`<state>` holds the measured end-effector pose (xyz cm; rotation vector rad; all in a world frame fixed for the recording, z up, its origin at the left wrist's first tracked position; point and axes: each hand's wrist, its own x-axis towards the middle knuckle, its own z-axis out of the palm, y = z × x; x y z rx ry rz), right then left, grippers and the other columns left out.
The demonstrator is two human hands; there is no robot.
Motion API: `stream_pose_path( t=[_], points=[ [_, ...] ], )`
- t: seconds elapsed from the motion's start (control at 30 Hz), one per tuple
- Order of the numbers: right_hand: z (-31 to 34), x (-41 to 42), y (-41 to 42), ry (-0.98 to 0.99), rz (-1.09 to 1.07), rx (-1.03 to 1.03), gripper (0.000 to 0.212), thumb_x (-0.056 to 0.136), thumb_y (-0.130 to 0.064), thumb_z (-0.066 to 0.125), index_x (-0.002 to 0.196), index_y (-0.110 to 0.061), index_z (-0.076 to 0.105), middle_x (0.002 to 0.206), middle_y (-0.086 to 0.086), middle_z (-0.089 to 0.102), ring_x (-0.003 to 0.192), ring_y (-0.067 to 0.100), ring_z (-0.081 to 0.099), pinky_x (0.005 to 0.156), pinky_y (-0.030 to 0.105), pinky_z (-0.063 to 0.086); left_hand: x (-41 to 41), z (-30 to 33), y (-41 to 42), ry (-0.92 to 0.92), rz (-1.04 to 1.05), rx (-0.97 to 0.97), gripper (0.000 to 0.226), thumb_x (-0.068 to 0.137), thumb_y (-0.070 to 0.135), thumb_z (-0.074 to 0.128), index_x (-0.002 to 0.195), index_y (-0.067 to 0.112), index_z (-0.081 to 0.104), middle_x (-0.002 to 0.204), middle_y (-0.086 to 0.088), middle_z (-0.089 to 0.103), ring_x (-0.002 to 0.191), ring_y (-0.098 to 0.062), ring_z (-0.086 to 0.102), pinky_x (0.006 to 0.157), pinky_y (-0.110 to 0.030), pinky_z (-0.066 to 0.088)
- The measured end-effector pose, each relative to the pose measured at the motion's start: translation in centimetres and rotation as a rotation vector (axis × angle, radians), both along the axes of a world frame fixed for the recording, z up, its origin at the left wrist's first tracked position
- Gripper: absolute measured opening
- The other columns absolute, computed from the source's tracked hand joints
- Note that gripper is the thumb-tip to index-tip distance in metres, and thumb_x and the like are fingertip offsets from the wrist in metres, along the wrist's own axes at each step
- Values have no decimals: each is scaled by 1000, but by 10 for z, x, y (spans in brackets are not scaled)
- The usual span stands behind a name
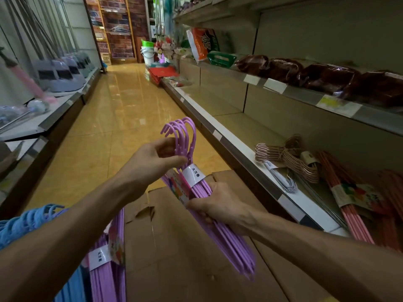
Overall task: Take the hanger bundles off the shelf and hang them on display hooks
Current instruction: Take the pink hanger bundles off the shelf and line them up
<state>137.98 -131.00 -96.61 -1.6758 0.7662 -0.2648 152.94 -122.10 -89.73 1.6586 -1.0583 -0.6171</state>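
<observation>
Lower ends of the purple hanger bundle (209, 205) partly hidden behind the right hand (214, 207); printing on its white band unreadable. Hooks fanned at top, held above a cardboard box (185, 247), off the shelf edge (290, 199). Left hand (152, 159) pinching the necks, right-hand fingers curled round the bars.

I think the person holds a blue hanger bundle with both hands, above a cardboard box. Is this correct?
Not quite: in the head view the hanger bundle held by the left hand and the right hand is purple, not blue. It is indeed above the cardboard box.
</observation>
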Motion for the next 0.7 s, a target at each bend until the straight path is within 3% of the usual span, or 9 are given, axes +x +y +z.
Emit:
stream_pose_path(
  t=[0.23,0.43,0.57,0.7],
  points=[
    [-5,3,24,16,69,16,25,82,-21,79,101,-11,65,75,4,65,55,12,59,55,23,52,-8,-3,-13,69,131,-125,29,83,40,75,105,21,73,101,6,74,97,-2,67,78,-18,47],
    [1,3,33,-64,174,241,25,85,-18,77,101,-9,61,67,-1,61,53,11,57,57,25,54,1,-8,-10,28,60,-131,21,92,30,67,109,20,72,107,5,75,102,-5,70,88,-27,53],
    [5,1,29,-108,272,470,31,91,-17,71,116,-4,58,84,4,67,71,16,66,70,29,58,11,-11,-6,99,15,-151,25,95,27,60,116,17,69,112,5,74,106,-6,69,90,-25,55],
    [5,-2,21,-129,448,735,34,96,-6,60,129,-6,53,110,11,68,99,24,68,96,41,55,19,-10,-2,94,-60,-144,29,95,26,58,119,14,67,113,3,74,106,-7,69,82,-18,56]
  ],
)
